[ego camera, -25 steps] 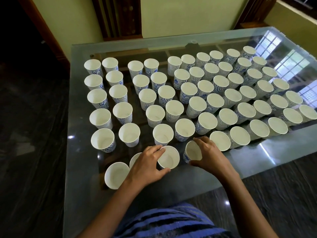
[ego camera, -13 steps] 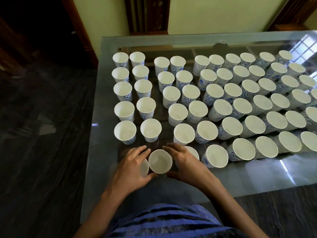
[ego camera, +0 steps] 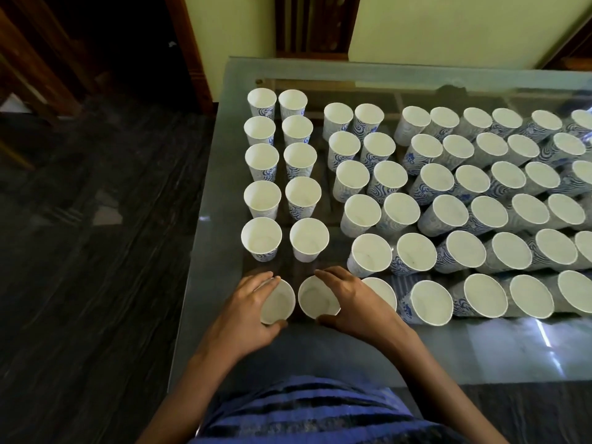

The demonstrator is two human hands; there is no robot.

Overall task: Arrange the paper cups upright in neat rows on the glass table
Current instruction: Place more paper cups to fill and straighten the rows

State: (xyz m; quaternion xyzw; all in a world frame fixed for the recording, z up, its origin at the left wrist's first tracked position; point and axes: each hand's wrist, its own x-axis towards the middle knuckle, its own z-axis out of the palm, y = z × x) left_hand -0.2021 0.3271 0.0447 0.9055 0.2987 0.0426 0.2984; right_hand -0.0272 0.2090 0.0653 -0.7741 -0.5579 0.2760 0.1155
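Here the left hand [ego camera: 245, 318] curls round one paper cup [ego camera: 278, 302], the right hand [ego camera: 357, 304] round a second cup [ego camera: 317, 301], both at the near edge of the glass table [ego camera: 480, 357].

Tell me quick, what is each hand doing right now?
Left hand: closed round the leftmost near-row cup.
Right hand: closed round the second near-row cup.

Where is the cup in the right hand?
Head view: the right-hand cup stands near the glass table's front edge, just right of the left-hand cup.
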